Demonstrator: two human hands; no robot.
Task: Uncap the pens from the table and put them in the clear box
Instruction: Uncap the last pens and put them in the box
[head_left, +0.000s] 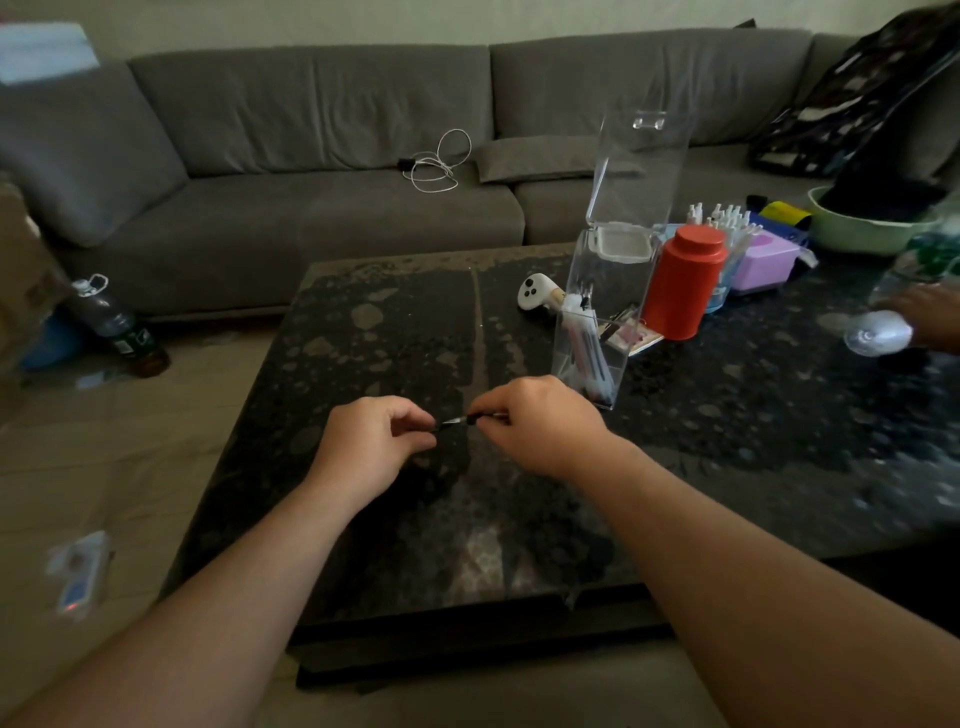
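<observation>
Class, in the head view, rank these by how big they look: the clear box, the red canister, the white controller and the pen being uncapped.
1. clear box, lid up
2. red canister
3. white controller
4. pen, mostly hidden in both hands, so unsure

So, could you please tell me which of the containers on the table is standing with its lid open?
The tall clear box just beyond the right hand, with pens inside; its hinged lid stands up. The red canister beside it is capped.
</observation>
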